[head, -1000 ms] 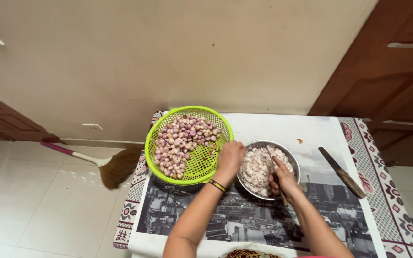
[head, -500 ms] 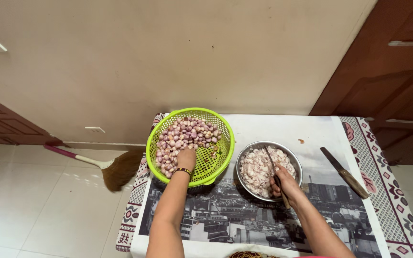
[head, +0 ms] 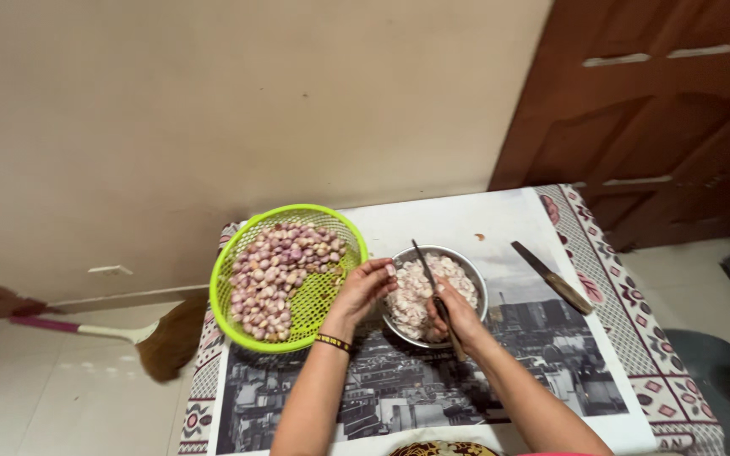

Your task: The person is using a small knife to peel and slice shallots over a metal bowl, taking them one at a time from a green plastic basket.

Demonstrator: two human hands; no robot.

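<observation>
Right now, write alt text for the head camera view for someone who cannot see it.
A person's left hand and right hand, which holds a small knife, meet at a steel bowl of peeled pieces. Beside it sits a green basket of small onions; a second knife lies on the table.

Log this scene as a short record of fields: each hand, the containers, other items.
left hand: fingers pinched, between the green basket and the steel bowl; what it holds cannot be told
right hand: holds a small knife over the bowl
green basket: small purple onions
steel bowl: pale peeled pieces
second knife: lying on the table, right of the bowl
floor: broom
</observation>
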